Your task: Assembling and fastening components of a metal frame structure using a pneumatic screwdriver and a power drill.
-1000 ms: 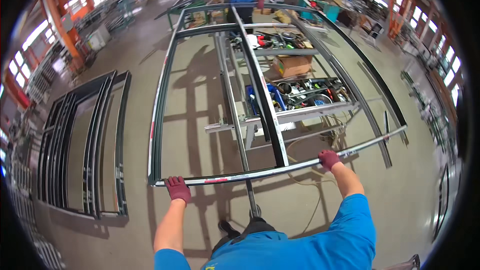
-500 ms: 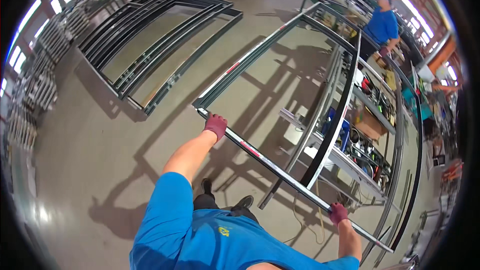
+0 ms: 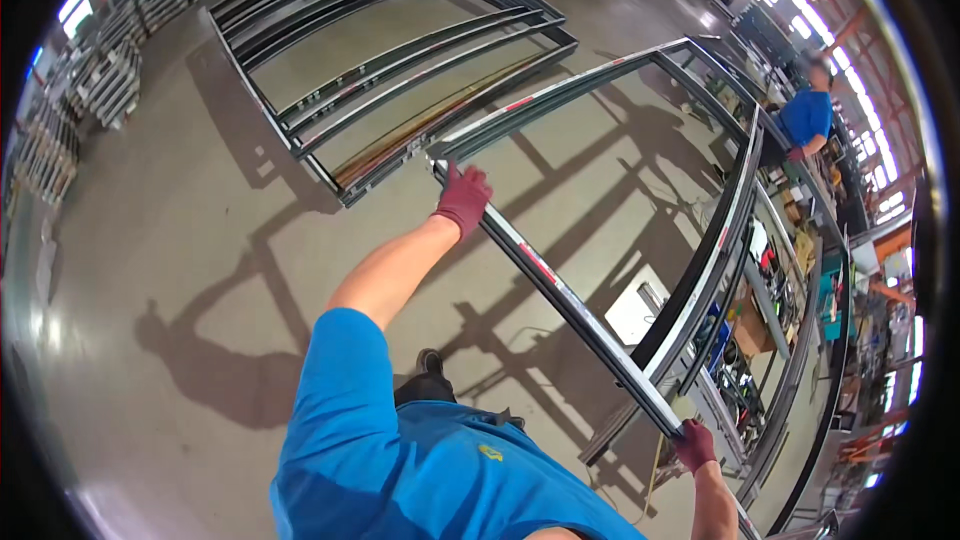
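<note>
A large dark metal window or door frame (image 3: 585, 322), with pale and red tape strips along its bars, stretches away in front of me. My left hand (image 3: 463, 202), in a maroon glove, is closed round its near bar close to the left corner. Farther right on that same bar, my right hand (image 3: 695, 446) grips it in a matching glove; part of the fingers is hidden. The frame is held above the floor, its right part over a workbench. A co-worker in blue (image 3: 806, 118) stands at its far right side, one hand close to the frame.
Several dark metal frames lie stacked (image 3: 322, 172) at the far left, just past my frame's left corner. The workbench holds tools (image 3: 738, 395), hoses and a cardboard box (image 3: 752, 325). Metal racks (image 3: 100, 85) line the left edge. A hose (image 3: 655, 475) hangs near my right hand.
My view has turned and moved. The held frame has shifted left off the bench, its left corner now closer to the stacked frames. Both hands have kept their grip.
</note>
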{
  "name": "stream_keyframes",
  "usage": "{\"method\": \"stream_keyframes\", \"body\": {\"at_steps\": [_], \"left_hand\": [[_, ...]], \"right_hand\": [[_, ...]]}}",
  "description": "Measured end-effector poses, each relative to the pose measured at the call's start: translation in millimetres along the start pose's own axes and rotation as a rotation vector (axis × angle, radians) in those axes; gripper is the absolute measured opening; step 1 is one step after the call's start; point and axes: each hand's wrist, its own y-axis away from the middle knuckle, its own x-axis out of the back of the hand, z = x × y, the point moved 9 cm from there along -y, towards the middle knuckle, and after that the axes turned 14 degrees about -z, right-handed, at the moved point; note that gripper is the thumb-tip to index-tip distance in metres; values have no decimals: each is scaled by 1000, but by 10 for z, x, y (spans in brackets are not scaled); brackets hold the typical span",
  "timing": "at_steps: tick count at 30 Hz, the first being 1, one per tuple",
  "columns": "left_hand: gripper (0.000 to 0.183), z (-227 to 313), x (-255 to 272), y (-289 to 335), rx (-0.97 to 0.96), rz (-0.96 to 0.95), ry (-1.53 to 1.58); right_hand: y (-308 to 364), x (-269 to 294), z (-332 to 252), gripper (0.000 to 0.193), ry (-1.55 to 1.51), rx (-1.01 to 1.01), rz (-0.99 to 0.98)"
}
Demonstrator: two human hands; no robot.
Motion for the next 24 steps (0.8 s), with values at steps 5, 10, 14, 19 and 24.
{"method": "stream_keyframes", "body": {"at_steps": [5,10,14,19,24], "left_hand": [[87,-452,-1485,253,461,321,2527],[56,-26,-1012,-140,403,331,2897],[62,-1319,-1741,-363,634,406,2613],[60,-2406,-1972,-378,645,300,2720],[64,-3604,-2118,-372,751,251,2660]], "right_hand": [[-547,1048,-1781,35,66,179,-52],[-1289,1154,-2812,39,60,206,-55],[-1826,1480,-4125,47,254,189,-168],[-2283,1721,-5284,50,168,147,-311],[-2393,2113,-6572,34,-46,384,-231]]}}
